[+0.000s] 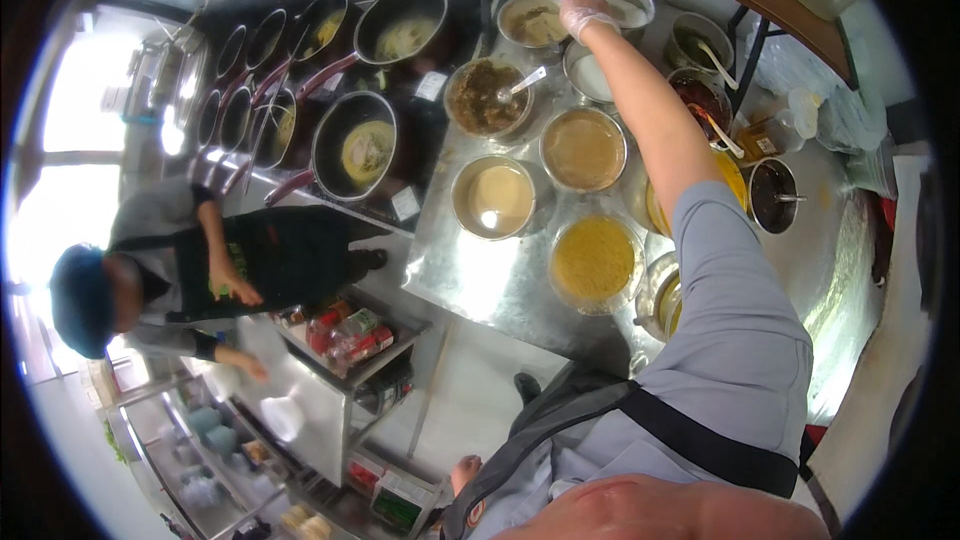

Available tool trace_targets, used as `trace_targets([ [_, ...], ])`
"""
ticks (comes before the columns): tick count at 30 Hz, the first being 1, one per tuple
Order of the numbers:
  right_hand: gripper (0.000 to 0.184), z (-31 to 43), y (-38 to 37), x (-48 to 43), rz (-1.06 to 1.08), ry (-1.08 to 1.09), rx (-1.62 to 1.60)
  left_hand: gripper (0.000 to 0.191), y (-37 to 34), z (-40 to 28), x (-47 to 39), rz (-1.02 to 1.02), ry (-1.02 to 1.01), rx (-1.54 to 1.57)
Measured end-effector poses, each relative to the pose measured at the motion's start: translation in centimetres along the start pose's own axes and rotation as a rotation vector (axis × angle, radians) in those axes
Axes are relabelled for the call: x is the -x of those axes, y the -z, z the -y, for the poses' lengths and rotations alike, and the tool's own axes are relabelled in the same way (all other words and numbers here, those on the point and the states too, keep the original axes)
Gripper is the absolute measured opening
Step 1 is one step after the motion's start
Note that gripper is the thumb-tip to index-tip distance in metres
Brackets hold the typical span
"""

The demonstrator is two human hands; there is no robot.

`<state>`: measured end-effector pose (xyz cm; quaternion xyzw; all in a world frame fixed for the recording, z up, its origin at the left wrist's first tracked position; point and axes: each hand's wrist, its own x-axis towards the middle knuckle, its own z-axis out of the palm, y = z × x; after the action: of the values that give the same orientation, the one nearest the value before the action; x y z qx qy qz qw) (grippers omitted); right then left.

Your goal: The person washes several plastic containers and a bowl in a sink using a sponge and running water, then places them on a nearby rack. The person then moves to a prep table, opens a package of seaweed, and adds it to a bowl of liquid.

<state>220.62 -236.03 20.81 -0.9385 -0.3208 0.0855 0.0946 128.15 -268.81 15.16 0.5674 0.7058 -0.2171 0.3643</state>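
Note:
My right hand (587, 13), in a clear plastic glove, reaches to the far rim area of the steel worktop (427, 255). It is at the right edge of a steel bowl of pale brown food (534, 19), beside a steel pot of white contents (628, 7). Its fingers are curled and partly hidden, so a grip cannot be told. My left hand (466, 472) is low beside my apron, partly hidden, away from the bowls. Nearer bowls hold dark brown minced food with a spoon (491, 96), brown liquid (583, 148), cream liquid (495, 199) and yellow strands (596, 260).
Several long-handled pans stand on the left, the nearest (358, 146) holding yellow food. A co-worker (247, 255) stands beyond the worktop's lower left. A trolley with bottles (349, 330) stands between us. Sauce containers (772, 195) and plastic bags (847, 112) lie right of my arm.

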Motion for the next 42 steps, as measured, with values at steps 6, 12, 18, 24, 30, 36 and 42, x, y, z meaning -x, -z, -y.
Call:
trace_targets([
  [6, 0.036, -1.3, -0.7, -2.7, 0.068, -0.042, -0.201, 0.029, -1.4, -2.0, 1.2, -0.018, -0.141, 0.014],
  [12, 0.031, -1.0, -1.1, -4.4, 0.178, 0.012, -0.424, 0.030, -2.7, -1.1, 1.8, -0.050, -0.154, -0.044],
  [18, 0.035, 0.9, 2.3, -3.6, 0.150, 0.135, -0.558, 0.032, -4.9, 0.9, 1.3, 0.005, 0.073, 0.057],
  [24, 0.037, 6.2, 6.1, 0.5, 0.094, 0.316, -0.666, 0.034, -6.1, 2.4, 0.5, 0.008, 0.109, 0.069],
  [30, 0.037, 13.8, 8.2, 9.4, 0.123, 0.472, -0.429, 0.039, -7.6, 5.8, -0.8, -0.014, 0.014, 0.255],
  [36, 0.039, 22.5, 5.2, 21.5, 0.287, 0.529, -0.542, 0.037, -7.8, 9.8, -2.8, -0.003, 0.070, 0.335],
  [42, 0.038, 29.4, -2.5, 33.9, 0.387, 0.521, -0.599, 0.037, -5.8, 18.0, -6.4, 0.050, 0.017, 0.523],
])
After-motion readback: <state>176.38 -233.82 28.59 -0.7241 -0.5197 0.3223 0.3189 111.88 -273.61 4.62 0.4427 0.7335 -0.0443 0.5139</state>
